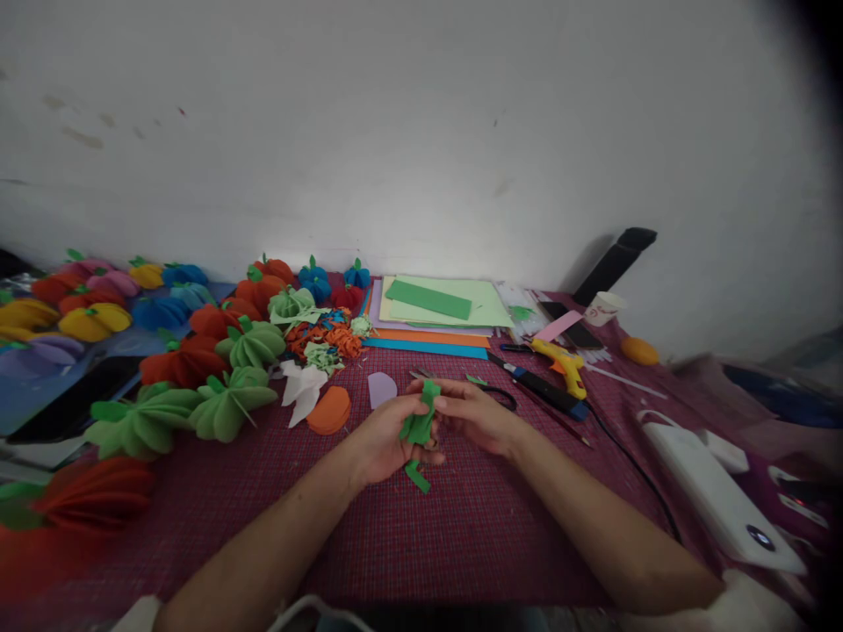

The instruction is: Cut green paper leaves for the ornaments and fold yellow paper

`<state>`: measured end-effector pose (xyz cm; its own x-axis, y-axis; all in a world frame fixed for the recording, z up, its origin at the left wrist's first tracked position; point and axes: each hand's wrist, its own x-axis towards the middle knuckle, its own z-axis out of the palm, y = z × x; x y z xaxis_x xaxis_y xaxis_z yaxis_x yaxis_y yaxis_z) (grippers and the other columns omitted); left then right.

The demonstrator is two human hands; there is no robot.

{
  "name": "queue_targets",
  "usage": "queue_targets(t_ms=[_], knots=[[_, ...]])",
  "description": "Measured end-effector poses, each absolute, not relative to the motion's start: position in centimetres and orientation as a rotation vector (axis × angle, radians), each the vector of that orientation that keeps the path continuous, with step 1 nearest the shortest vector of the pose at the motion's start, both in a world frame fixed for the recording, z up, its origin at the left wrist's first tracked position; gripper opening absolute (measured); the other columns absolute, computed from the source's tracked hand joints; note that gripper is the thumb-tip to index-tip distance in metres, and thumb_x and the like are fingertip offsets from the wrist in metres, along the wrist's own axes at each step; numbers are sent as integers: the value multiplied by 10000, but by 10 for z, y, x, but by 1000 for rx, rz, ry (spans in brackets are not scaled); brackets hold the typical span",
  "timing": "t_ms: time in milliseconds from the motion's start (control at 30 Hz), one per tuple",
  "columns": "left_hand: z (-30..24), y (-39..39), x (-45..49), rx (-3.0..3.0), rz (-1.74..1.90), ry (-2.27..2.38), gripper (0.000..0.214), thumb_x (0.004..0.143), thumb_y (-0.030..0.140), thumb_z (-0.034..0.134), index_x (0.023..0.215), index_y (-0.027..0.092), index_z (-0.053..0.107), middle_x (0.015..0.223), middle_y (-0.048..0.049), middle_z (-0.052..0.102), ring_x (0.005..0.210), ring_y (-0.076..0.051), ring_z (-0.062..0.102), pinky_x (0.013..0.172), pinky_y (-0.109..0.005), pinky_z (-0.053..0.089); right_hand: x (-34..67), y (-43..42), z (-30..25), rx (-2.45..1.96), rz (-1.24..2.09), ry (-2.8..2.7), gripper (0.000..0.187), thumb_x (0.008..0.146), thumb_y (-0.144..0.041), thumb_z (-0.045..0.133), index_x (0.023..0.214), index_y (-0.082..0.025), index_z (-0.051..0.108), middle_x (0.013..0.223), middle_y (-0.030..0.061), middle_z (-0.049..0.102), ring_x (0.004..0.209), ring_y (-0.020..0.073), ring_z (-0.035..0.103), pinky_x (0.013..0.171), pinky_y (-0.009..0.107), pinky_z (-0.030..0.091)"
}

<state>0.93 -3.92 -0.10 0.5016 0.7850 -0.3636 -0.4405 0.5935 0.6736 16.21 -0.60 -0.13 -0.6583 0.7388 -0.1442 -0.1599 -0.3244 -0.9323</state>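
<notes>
My left hand [388,439] is closed on crumpled green paper pieces [420,420], thumb on top, a little above the tablecloth. From the other side, my right hand [475,414] meets the same paper, its thumb and bent fingers at the upper edge. A loose green strip [417,477] shows just below the left fingers. Beyond the hands lie a lilac paper piece [382,389] and a stack of orange half-round papers [329,410]. Dark-handled scissors [504,398] are partly hidden behind my right hand.
Several folded-paper pumpkins [227,408] crowd the left side, beside paper scraps [329,338]. Coloured sheets [448,307] lie against the wall. On the right are a blue-black cutter [546,389], a yellow glue gun [563,364] with its cord, a paper cup [604,307] and a white power bank [717,491].
</notes>
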Motion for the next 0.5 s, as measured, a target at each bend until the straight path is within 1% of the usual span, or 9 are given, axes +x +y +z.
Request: queue_targets(t_ms=[133, 200, 267, 333, 400, 467, 500], knots=[[-2, -40, 8, 567, 726, 668, 91, 677, 189, 499, 755, 158, 532, 578, 2, 534, 493, -103, 503, 501, -294, 500, 165, -8, 0, -670, 2145, -1375, 394, 722, -326, 655, 1078, -171, 592, 790, 31, 648, 629, 106, 578, 621, 251, 443], [-1, -41, 8, 577, 728, 652, 136, 671, 175, 482, 795, 170, 538, 593, -6, 555, 512, -119, 525, 512, -317, 501, 165, -8, -3, -682, 2151, -1344, 343, 718, -345, 658, 1007, -163, 622, 715, 14, 643, 574, 92, 574, 580, 229, 443], [0, -41, 8, 593, 729, 618, 197, 667, 167, 472, 849, 182, 545, 625, -16, 582, 551, -138, 555, 555, -350, 504, 164, -8, -7, -721, 2131, -1315, 260, 712, -355, 664, 864, -145, 647, 632, -5, 625, 503, 73, 554, 516, 196, 430], [0, -42, 8, 626, 703, 591, 251, 660, 158, 477, 897, 182, 553, 675, -35, 613, 612, -162, 590, 618, -383, 499, 164, -7, -10, -778, 2105, -1325, 239, 719, -368, 654, 713, -130, 631, 541, -21, 590, 424, 56, 515, 428, 165, 395], [0, -42, 7, 662, 667, 567, 284, 651, 145, 486, 924, 171, 563, 730, -59, 637, 675, -189, 616, 680, -409, 484, 163, -7, -11, -827, 2097, -1361, 285, 735, -393, 630, 632, -129, 599, 443, -45, 524, 347, 49, 455, 350, 156, 350], [-2, -41, 7, 668, 655, 549, 331, 628, 114, 496, 947, 171, 566, 787, -68, 649, 719, -199, 628, 734, -429, 462, 162, -8, -10, -850, 2095, -1374, 297, 739, -413, 618, 644, -132, 602, 376, -78, 432, 291, 37, 367, 299, 150, 303], [-3, -41, 7, 653, 663, 545, 356, 614, 99, 499, 956, 174, 565, 810, -67, 651, 732, -198, 629, 756, -438, 452, 162, -8, -9, -858, 2094, -1367, 287, 737, -415, 620, 688, -132, 619, 365, -92, 394, 278, 27, 319, 284, 144, 280]])
